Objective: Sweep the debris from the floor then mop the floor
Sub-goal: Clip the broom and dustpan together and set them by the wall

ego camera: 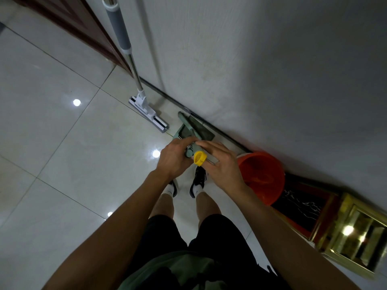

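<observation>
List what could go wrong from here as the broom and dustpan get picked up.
1. The mop only leans on the wall close by; a swinging broom handle might knock it over.
2. The orange bucket stands right beside the right hand; a bump could tip it.
3. The left hand and right hand crowd the handle tops, so the dustpan may slip free.

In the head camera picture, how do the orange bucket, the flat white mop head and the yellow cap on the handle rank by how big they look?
Largest to smallest, as they look here:
1. orange bucket
2. mop head
3. yellow cap

The cap sits nearer the camera, up between the left hand and right hand, so it is really even smaller than it looks.
</observation>
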`<state>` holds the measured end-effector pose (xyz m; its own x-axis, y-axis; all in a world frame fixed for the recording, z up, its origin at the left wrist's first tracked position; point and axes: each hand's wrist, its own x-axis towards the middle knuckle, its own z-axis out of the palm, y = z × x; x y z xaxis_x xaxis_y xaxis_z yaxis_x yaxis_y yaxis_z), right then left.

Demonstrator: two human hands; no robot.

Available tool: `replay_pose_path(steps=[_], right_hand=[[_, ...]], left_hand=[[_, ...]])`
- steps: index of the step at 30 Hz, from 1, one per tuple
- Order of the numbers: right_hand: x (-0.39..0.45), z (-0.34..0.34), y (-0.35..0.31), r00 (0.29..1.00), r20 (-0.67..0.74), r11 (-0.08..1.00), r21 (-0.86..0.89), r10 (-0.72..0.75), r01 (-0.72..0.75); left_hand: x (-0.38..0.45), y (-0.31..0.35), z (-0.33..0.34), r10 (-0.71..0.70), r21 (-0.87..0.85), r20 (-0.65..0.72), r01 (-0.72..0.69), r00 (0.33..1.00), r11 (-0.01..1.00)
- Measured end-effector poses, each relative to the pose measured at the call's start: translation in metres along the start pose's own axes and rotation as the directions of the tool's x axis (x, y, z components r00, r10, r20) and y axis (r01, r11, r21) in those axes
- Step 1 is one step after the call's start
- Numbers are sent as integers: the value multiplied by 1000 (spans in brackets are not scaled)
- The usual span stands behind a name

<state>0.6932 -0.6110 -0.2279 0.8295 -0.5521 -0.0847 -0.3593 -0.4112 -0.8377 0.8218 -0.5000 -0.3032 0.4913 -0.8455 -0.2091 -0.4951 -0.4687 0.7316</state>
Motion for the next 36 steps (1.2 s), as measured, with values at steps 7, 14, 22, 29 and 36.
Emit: replay_pose_path(steps=[7, 14, 22, 29, 36], right_hand=[[-2, 6, 3, 1000, 5, 1000, 14, 4, -5], [0, 5, 9, 999, -37, 998, 53, 29, -27], [3, 9, 21, 997, -71, 995, 101, 6, 1], [4, 14, 28, 996, -82, 996, 82, 36, -29], [5, 11, 19, 996, -81, 1000, -3, -28, 28]], left_hand=[[4, -9, -3, 29, -53, 65, -25, 997, 998], [15, -11, 0, 52, -95, 101, -42, 994, 995], [22, -7, 0, 11, -206, 131, 16, 991, 978], [30, -2, 0, 1, -224, 106, 23, 994, 974], [27, -3, -2, -12, -235, 112, 38, 994, 971]])
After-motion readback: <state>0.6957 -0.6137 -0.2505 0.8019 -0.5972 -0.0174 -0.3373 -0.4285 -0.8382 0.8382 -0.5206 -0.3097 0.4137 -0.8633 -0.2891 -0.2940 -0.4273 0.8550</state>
